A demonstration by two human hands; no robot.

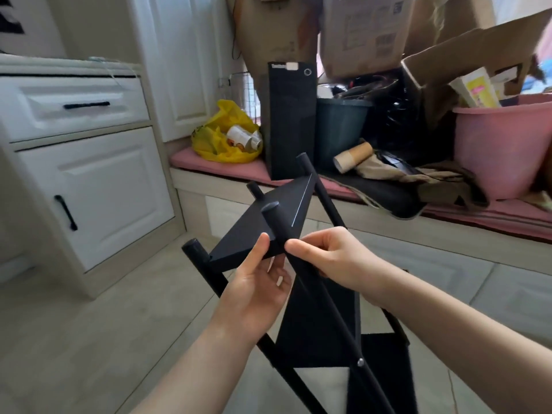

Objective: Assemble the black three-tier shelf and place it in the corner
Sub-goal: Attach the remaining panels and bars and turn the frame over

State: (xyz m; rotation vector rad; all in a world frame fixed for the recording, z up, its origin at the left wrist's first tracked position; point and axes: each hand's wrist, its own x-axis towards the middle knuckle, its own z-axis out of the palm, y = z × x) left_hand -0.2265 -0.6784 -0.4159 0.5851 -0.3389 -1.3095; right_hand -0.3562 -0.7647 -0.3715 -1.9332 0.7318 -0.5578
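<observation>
Now my left hand (257,289) pinches the top panel's near edge on the black shelf (277,216), my right hand (331,259) grips one of four poles (279,227), above bare floor tiles (89,339).

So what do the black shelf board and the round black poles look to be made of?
Black shelf board: probably painted or laminated wood composite, matte and flat with a crisp, light-catching edge. Round black poles: matte, uniform; metal or painted wood, can't tell.

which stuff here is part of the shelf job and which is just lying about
Part of the job:
black shelf
left hand
right hand

Lying about:
yellow bag
pink tub
cardboard boxes
cardboard tube
black tower
</observation>
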